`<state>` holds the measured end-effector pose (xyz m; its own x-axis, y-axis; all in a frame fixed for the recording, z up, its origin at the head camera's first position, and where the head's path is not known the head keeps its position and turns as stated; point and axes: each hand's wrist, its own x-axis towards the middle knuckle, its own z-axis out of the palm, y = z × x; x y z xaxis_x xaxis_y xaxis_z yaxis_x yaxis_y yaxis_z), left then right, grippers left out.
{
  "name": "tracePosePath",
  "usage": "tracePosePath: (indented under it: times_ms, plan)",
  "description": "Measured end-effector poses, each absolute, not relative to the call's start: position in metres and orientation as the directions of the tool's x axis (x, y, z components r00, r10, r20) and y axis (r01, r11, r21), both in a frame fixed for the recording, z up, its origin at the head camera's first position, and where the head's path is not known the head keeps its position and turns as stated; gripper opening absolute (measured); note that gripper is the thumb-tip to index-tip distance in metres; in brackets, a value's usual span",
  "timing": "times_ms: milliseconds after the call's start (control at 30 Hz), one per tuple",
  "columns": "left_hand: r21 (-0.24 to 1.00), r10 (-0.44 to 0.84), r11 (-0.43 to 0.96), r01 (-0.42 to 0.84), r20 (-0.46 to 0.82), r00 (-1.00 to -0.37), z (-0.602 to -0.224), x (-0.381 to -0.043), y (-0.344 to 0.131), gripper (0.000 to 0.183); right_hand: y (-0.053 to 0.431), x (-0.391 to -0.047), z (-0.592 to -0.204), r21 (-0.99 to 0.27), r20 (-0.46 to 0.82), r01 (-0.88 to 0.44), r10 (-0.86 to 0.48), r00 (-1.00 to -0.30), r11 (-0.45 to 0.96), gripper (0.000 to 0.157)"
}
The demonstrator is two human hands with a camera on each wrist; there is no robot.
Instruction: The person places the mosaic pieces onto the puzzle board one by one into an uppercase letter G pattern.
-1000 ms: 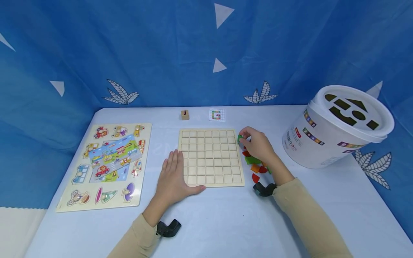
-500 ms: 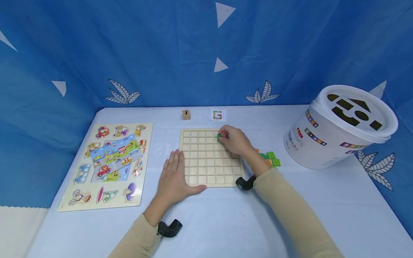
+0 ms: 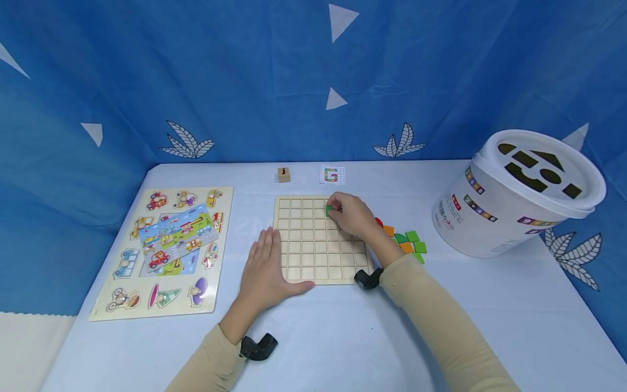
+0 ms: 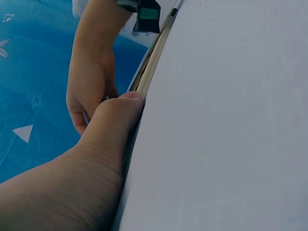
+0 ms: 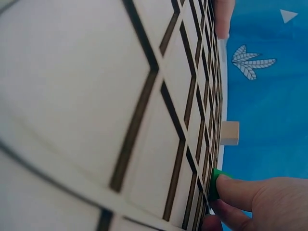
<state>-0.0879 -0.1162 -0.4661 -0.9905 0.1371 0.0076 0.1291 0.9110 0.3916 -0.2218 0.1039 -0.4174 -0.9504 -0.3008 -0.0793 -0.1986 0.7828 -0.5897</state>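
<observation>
Blue cloth [image 3: 274, 81], printed with white triangles and leaf sprigs, hangs behind a white-covered bench [image 3: 333, 337]. Square gridded board [image 3: 313, 245]: lies mid-bench, set in from the back edge, its cells outlined by dark grooves in the right wrist view. Left hand [image 3: 264, 275]: laid flat, holding nothing, its straight fingers together along the board's left side and its thumb spread wide, touching the side away from the bench's back edge. Right hand [image 3: 352, 215]: narrow, thumb and finger pinching a green piece [image 3: 329, 210] at the board's row nearest the bench's back edge; whether the piece is seated in a cell cannot be told. Loose pieces [image 3: 407, 247], green, orange and red, lie to the right of the board, partly hidden by the right forearm. Near the middle of the back edge stand a wooden cube [image 3: 283, 175] and, to its right, a card [image 3: 332, 175] bearing a coloured G on a grid. Bucket [image 3: 514, 198]: white, by the back-right corner, its lid [image 3: 565, 173] pierced with shaped holes. Vehicle puzzle [image 3: 142, 284]: lies along the left edge, with picture cards [image 3: 183, 234] overlapping on top. Both sleeves [image 3: 436, 316] are beige; a black mount [image 3: 258, 347] shows at each wrist.
</observation>
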Motion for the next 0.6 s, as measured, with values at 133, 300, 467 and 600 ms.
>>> tracePosePath:
  times_ms: [133,300,467,600]
  plan:
    - [0.393,0.138,0.91,0.131,0.012,-0.99,-0.4662,-0.0879,-0.1161,0.144,0.1046,-0.221,-0.4165,-0.592,-0.08,-0.205,-0.31,-0.947,0.779,0.015]
    - [0.395,0.137,0.91,0.128,0.006,-0.991,-0.4662,-0.0881,-0.1165,0.144,0.1051,-0.2205,-0.4162,-0.589,-0.081,-0.205,-0.31,-0.947,0.782,0.015]
    - [0.394,0.138,0.91,0.129,0.006,-0.99,-0.4662,-0.0881,-0.1167,0.144,0.1054,-0.2193,-0.417,-0.577,-0.073,-0.224,-0.323,-0.944,0.785,0.016]
    - [0.392,0.137,0.91,0.132,0.016,-0.99,-0.4664,-0.0881,-0.1163,0.144,0.1068,-0.2173,-0.4171,-0.549,-0.067,-0.256,-0.347,-0.935,0.795,0.023]
